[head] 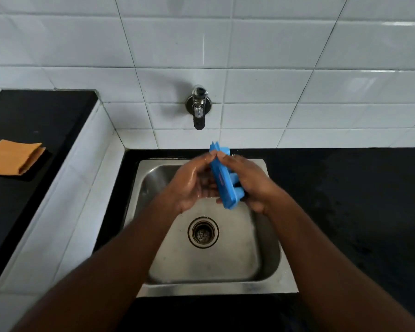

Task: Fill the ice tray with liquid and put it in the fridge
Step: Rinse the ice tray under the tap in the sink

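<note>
A blue ice tray (222, 180) is held on its edge above the steel sink (271, 255), tilted so its cups face right. My left hand (192, 185) is wet and curls around the tray's left side. My right hand (247, 183) grips the tray from the right, fingers over the cups. Both sets of fingertips meet near the tray's top end. A chrome tap (199, 107) sticks out of the tiled wall just above and behind the tray, with no water visibly running.
The sink has a round drain (203, 232) in its middle and sits in a black counter (345, 200). A raised black counter (22, 121) on the left carries an orange cloth (12, 156). White tiles (273, 44) cover the wall behind.
</note>
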Motion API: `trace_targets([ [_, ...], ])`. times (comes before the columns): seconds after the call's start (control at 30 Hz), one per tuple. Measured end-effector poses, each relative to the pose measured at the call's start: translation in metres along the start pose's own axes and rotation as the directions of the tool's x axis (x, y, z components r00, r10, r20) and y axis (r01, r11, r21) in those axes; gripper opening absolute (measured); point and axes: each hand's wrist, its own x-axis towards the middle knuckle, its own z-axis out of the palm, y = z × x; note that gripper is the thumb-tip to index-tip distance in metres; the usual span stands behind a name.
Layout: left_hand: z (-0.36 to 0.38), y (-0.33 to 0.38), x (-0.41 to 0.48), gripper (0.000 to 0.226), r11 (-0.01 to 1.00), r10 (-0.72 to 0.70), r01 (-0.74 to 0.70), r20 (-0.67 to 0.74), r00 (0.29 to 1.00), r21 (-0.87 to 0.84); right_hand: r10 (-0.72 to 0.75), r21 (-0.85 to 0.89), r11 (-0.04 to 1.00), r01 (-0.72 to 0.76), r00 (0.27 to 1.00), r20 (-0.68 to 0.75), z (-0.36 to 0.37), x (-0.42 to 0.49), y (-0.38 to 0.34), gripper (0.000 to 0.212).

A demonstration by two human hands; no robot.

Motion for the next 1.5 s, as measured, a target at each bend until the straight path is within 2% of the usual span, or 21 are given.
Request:
trace_targets([
  [0.13, 0.024, 0.046, -0.012, 0.063, 0.988, 0.151, -0.150, -0.038, 0.988, 0.019, -0.137, 0.013, 0.990, 0.139, 0.987, -0.080, 0.010, -0.009, -0.037, 0.052],
  [0.27, 0.021, 0.053, -0.020, 0.057, 0.967, 0.129, -0.112, 0.064, 0.990, -0.227, -0.179, 0.156, 0.971, 0.179, 0.984, -0.020, 0.005, -0.007, -0.041, 0.050],
  [0.37, 0.005, 0.038, -0.018, 0.046, 0.915, 0.055, 0.024, 0.181, 0.982, -0.404, -0.095, 0.227, 0.971, 0.077, 0.993, 0.071, -0.011, 0.010, -0.015, 0.059],
  [0.47, 0.002, -0.022, -0.008, 0.044, 0.911, -0.195, 0.181, 0.000, 0.981, -0.370, 0.208, 0.176, 0.962, -0.210, 0.978, 0.026, -0.012, 0.029, 0.052, 0.063],
  [0.57, 0.005, -0.096, -0.010, 0.065, 0.797, -0.603, 0.552, -0.297, 0.740, -0.243, 0.533, 0.022, 0.846, -0.533, 0.843, -0.065, 0.009, 0.030, 0.128, 0.053],
  [0.6, 0.005, -0.108, -0.012, 0.071, 0.747, -0.664, 0.622, -0.317, 0.677, -0.235, 0.582, -0.006, 0.811, -0.585, 0.807, -0.102, 0.014, 0.029, 0.143, 0.052],
  [0.67, -0.003, -0.114, -0.007, 0.074, 0.716, -0.693, 0.666, -0.331, 0.641, -0.209, 0.598, -0.036, 0.792, -0.610, 0.785, -0.162, 0.016, 0.034, 0.153, 0.053],
  [0.73, -0.012, -0.100, -0.001, 0.075, 0.757, -0.644, 0.638, -0.329, 0.691, -0.143, 0.504, -0.122, 0.841, -0.528, 0.844, -0.181, 0.011, 0.040, 0.139, 0.051],
  [0.8, -0.016, -0.073, 0.006, 0.076, 0.836, -0.539, 0.544, -0.282, 0.793, -0.070, 0.393, -0.263, 0.867, -0.423, 0.905, -0.162, 0.006, 0.042, 0.107, 0.046],
  [0.93, -0.014, 0.000, 0.008, 0.064, 0.957, -0.289, 0.286, 0.052, 0.956, 0.050, 0.198, -0.209, 0.958, -0.195, 0.980, -0.007, -0.004, 0.032, 0.026, 0.037],
  [1.0, -0.011, 0.035, 0.002, 0.057, 0.989, -0.147, 0.143, 0.236, 0.961, 0.031, 0.110, -0.085, 0.991, -0.101, 0.987, 0.114, -0.013, 0.020, -0.011, 0.037],
  [1.1, -0.013, 0.059, -0.004, 0.069, 0.999, 0.038, -0.016, 0.470, 0.882, -0.050, -0.078, 0.097, 0.994, 0.045, 0.929, 0.363, -0.028, 0.011, -0.039, 0.050],
  [1.17, -0.021, 0.047, -0.004, 0.066, 0.983, 0.100, 0.003, 0.551, 0.829, -0.183, -0.122, 0.230, 0.973, 0.006, 0.861, 0.494, -0.038, 0.014, -0.025, 0.056],
  [1.2, -0.024, 0.029, -0.002, 0.062, 0.976, 0.054, 0.063, 0.509, 0.859, -0.209, -0.056, 0.233, 0.969, -0.082, 0.846, 0.530, -0.036, 0.017, -0.005, 0.052],
  [1.27, -0.028, -0.013, 0.001, 0.059, 0.964, -0.260, 0.267, 0.268, 0.928, 0.012, 0.286, -0.071, 0.957, -0.282, 0.865, 0.413, -0.030, 0.029, 0.044, 0.040],
  [1.3, -0.034, -0.039, 0.002, 0.060, 0.875, -0.399, 0.388, -0.023, 0.917, 0.289, 0.420, -0.468, 0.832, -0.297, 0.889, 0.182, -0.027, 0.033, 0.075, 0.037],
  [1.33, -0.041, -0.068, -0.001, 0.063, 0.713, -0.402, 0.429, -0.179, 0.898, 0.555, 0.429, -0.788, 0.565, -0.244, 0.903, 0.028, -0.022, 0.034, 0.105, 0.043],
  [1.37, -0.043, -0.084, -0.002, 0.066, 0.573, -0.416, 0.469, -0.255, 0.873, 0.672, 0.399, -0.901, 0.359, -0.243, 0.913, -0.087, -0.017, 0.034, 0.126, 0.052],
  [1.4, -0.041, -0.087, 0.004, 0.061, 0.589, -0.417, 0.514, -0.310, 0.854, 0.623, 0.383, -0.897, 0.341, -0.280, 0.913, -0.140, -0.011, 0.035, 0.134, 0.057],
  [1.43, -0.036, -0.083, 0.012, 0.050, 0.692, -0.455, 0.558, -0.324, 0.829, 0.458, 0.311, -0.852, 0.451, -0.266, 0.942, -0.129, -0.009, 0.040, 0.132, 0.055],
  [1.5, -0.022, -0.049, 0.014, 0.033, 0.836, -0.466, 0.498, -0.182, 0.866, 0.232, 0.149, -0.804, 0.581, -0.127, 0.988, -0.048, -0.006, 0.041, 0.103, 0.030],
])
